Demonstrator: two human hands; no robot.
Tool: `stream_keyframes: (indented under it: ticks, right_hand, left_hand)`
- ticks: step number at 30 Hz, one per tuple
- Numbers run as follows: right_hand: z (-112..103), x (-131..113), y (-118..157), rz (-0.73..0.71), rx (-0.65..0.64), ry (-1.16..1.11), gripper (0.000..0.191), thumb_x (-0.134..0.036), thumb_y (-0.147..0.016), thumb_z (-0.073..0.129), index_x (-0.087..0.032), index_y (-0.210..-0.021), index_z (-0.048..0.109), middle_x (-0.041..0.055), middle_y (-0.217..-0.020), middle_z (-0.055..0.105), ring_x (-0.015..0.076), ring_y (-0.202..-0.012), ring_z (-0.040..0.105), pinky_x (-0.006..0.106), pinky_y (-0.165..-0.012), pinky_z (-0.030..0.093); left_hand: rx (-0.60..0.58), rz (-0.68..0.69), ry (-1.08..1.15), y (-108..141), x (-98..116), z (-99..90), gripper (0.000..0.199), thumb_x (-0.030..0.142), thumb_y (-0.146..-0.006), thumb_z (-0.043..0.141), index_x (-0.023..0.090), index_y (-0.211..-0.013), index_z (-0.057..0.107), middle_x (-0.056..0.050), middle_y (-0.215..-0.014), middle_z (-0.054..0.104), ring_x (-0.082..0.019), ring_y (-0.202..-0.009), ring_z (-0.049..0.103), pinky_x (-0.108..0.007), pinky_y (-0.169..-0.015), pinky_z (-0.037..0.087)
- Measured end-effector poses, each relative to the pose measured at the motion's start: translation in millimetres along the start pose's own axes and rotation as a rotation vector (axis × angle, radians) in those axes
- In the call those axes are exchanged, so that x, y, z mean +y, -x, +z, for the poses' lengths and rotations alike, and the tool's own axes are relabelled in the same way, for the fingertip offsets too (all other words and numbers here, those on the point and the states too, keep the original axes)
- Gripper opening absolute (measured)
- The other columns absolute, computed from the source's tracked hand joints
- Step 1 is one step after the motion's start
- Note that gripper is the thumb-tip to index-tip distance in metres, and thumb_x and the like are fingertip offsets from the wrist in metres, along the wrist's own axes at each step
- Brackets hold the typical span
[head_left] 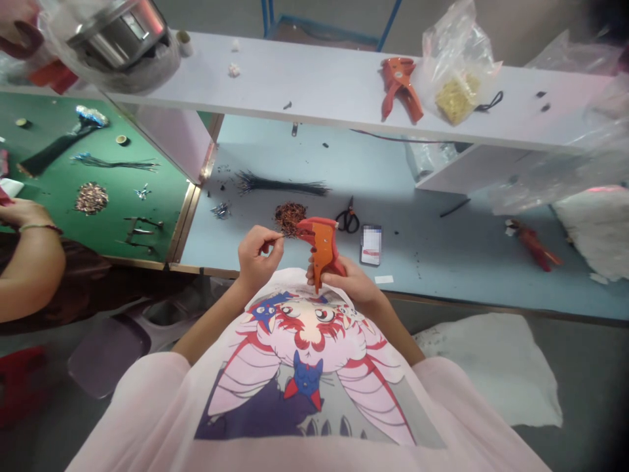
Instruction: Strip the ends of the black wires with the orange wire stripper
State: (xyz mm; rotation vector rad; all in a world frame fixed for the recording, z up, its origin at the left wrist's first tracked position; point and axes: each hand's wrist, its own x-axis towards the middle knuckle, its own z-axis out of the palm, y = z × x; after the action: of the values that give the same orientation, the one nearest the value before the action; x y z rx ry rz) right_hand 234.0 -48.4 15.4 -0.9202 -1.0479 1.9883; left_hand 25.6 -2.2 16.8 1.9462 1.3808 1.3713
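**Orange wire stripper gripped just above the table edge**

The person's right hand is clenched round the stripper's handle, its orange head raised beside a heap of copper-coloured wire scraps. The left hand pinches something too fine to make out, close to the tool. Across the pale blue table lie a bundle of black wires and black scissors. A white shelf runs over the table's far side, carrying a second orange stripper and a plastic bag of yellow pieces. Off to the left, a co-worker's arm stands in front of a green-topped table.
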Motion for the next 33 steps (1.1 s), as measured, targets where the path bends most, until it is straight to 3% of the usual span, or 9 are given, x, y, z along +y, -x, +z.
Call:
stream_keyframes:
  ticks: [5, 11, 33]
  right_hand:
    - [-0.6, -5.2, 3.0, -0.073, 0.076, 0.283, 0.038, -0.031, -0.079, 0.066, -0.018, -0.112, 0.053, 0.0078, -0.096, 0.061, 0.0196, -0.088, 0.059, 0.033, -0.078, 0.048]
    - [1.0, -7.9, 3.8, -0.102, 0.087, 0.391, 0.034, -0.033, -0.08, 0.064, -0.018, -0.109, 0.053, 0.008, -0.096, 0.06, 0.0214, -0.089, 0.058, 0.036, -0.079, 0.047]
    - [3.6, -4.4, 3.0, -0.133, 0.102, 0.483, 0.032, -0.033, -0.08, 0.062, -0.018, -0.107, 0.054, 0.006, -0.093, 0.061, 0.019, -0.083, 0.057, 0.032, -0.078, 0.046]
  left_hand:
    - [0.081, 0.197, -0.159, 0.6, 4.4, -5.4, 0.005, 0.015, -0.075, 0.06, 0.02, -0.077, 0.061, 0.001, -0.064, 0.058, -0.01, -0.058, 0.05, -0.023, -0.056, 0.041]
    - [0.111, 0.307, -0.302, 1.9, 6.6, -5.3, 0.008, 0.014, -0.075, 0.061, 0.02, -0.08, 0.061, -0.001, -0.066, 0.061, -0.012, -0.063, 0.056, -0.023, -0.059, 0.045]
    - [0.111, 0.31, -0.429, -4.1, 7.5, -4.5, 0.003, 0.019, -0.078, 0.06, 0.021, -0.078, 0.062, -0.002, -0.066, 0.061, -0.013, -0.064, 0.055, -0.025, -0.061, 0.042]
